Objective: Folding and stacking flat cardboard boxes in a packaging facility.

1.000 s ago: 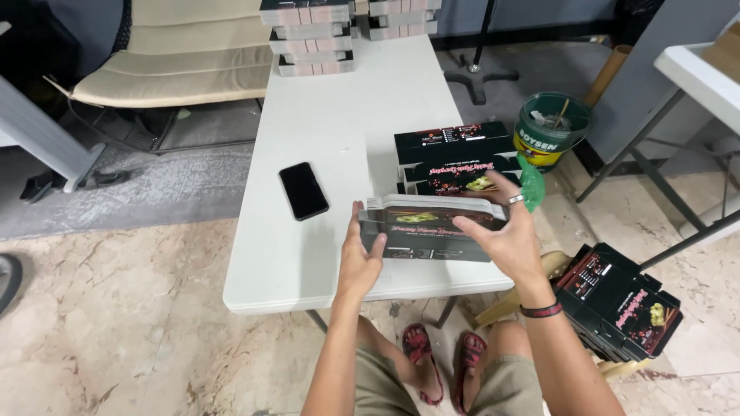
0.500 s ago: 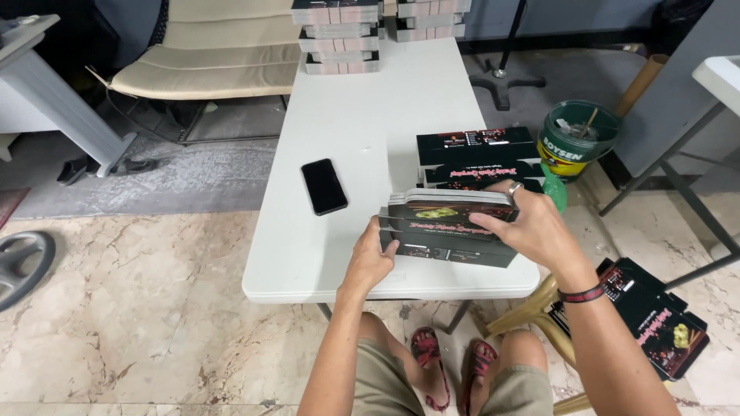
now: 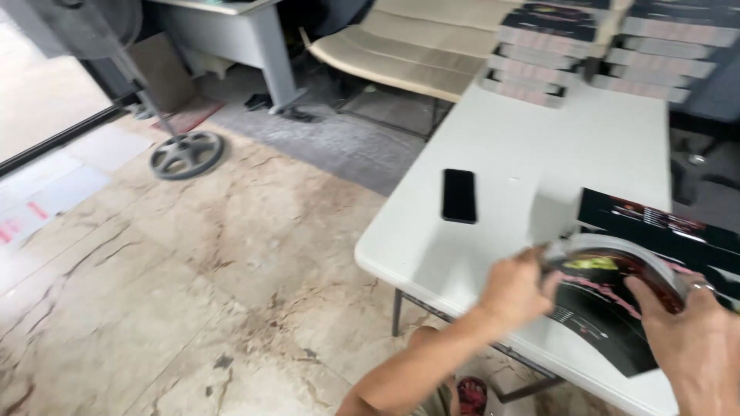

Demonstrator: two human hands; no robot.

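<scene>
Black printed carton (image 3: 609,308), curved between the left hand (image 3: 515,291) and right hand (image 3: 694,339) over the white desk (image 3: 539,154) near its edge, sat pinched by fingers at both ends and might crease if squeezed harder.

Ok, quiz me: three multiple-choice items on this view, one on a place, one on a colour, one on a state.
1. Where does the phone lie?
A. on the white table
B. on the floor
C. on the chair

2. What colour is the phone?
A. white
B. black
C. red

3. How is the dark carton held?
A. by the left hand alone
B. by neither hand
C. between the left hand and the right hand

Answers: 1 A, it lies flat on the tabletop; 2 B, its face shows black; 3 C, one hand grips each end.
</scene>
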